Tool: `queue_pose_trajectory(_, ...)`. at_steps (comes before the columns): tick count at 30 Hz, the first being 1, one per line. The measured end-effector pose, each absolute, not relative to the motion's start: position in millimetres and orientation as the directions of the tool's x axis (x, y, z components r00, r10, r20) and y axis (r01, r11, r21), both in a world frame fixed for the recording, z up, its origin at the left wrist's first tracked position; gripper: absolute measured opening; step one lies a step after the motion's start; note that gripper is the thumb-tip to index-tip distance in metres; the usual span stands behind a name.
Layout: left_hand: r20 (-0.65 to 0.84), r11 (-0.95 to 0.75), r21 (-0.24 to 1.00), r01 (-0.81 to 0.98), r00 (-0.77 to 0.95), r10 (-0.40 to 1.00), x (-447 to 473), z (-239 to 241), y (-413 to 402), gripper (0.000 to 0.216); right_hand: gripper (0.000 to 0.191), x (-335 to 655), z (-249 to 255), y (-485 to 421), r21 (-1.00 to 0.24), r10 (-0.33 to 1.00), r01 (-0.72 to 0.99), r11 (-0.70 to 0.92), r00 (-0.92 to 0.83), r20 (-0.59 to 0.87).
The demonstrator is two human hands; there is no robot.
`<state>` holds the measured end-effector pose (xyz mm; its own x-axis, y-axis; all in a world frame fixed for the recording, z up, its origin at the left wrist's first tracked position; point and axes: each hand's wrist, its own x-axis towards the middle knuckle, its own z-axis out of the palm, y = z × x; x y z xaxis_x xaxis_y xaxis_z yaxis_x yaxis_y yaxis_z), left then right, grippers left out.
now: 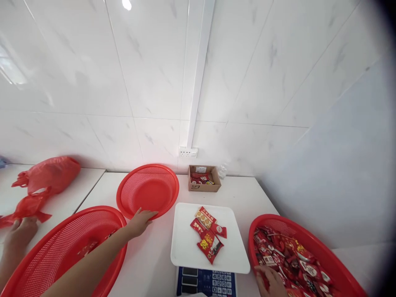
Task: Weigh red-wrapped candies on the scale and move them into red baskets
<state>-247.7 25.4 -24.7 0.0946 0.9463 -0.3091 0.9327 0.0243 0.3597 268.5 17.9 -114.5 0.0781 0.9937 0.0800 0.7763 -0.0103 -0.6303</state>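
My left hand (140,223) is at the near rim of a round red plastic basket (148,196), its fingers closed over the edge. That arm passes above a larger red basket (103,211), which has a few small packets at its bottom. On the white pan of a digital scale (182,247) lie several red snack packets (206,237). My right hand (269,281) is at the left edge of another red basket (335,253) heaped with small red packets (289,260). Its fingers are curled, and what they hold, if anything, is hidden.
At far left, a co-worker's hand (23,233) holds a red plastic bag (29,206); a fuller red bag (54,173) lies behind it. A small cardboard box (204,187) of packets stands by the wall, below a socket (188,152). Clear crumpled plastic (222,170) lies beside it.
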Motion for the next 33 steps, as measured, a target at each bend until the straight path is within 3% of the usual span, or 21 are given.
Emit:
queue_pose_trajectory(5, -0.264, 0.03, 0.343, 0.939, 0.066, 0.962, -214.1, -24.2, 48.9, 0.047, 0.029, 258.1, -102.7, 12.3, -0.611, 0.988, 0.791, 0.026, 0.073, 0.136)
queue_pose_trajectory(8, -0.127, -0.002, 0.344, 0.939, 0.049, 0.991, -177.3, -27.3, 56.3, 0.046, 0.025, 251.6, -93.2, 9.8, -0.605, 0.988, 0.795, 0.039, 0.058, 0.14)
queue_pose_trajectory(11, -0.023, -0.127, 0.405, 0.906, 0.15, 0.988, -125.0, -31.7, 57.1, 0.053, 0.022, 246.6, -85.6, 8.0, -0.594, 0.989, 0.803, 0.045, 0.049, 0.141)
queue_pose_trajectory(15, -0.1, -0.21, 0.42, 0.883, 0.275, 0.956, -57.1, -39.8, 51.6, 0.079, 0.023, 242.6, -79.1, 6.1, -0.568, 0.989, 0.823, 0.009, 0.075, 0.124)
queue_pose_trajectory(18, -0.171, -0.199, 0.367, 0.909, 0.276, 0.946, -29.0, -47.4, 48.4, 0.085, 0.022, 241.5, -76.6, 5.2, -0.569, 0.989, 0.822, 0.017, 0.07, 0.13)
queue_pose_trajectory(26, -0.097, -0.345, 0.246, 0.906, 0.377, 0.921, -26.1, -42.3, 46.5, 0.068, 0.02, 241.5, -78.3, 4.7, -0.575, 0.985, 0.818, 0.015, 0.085, 0.147)
queue_pose_trajectory(33, -0.155, -0.356, 0.351, 0.866, 0.429, 0.89, -25.2, -34.5, 46.3, 0.055, 0.022, 241.0, -78.9, 4.2, -0.574, 0.988, 0.818, 0.018, 0.073, 0.136)
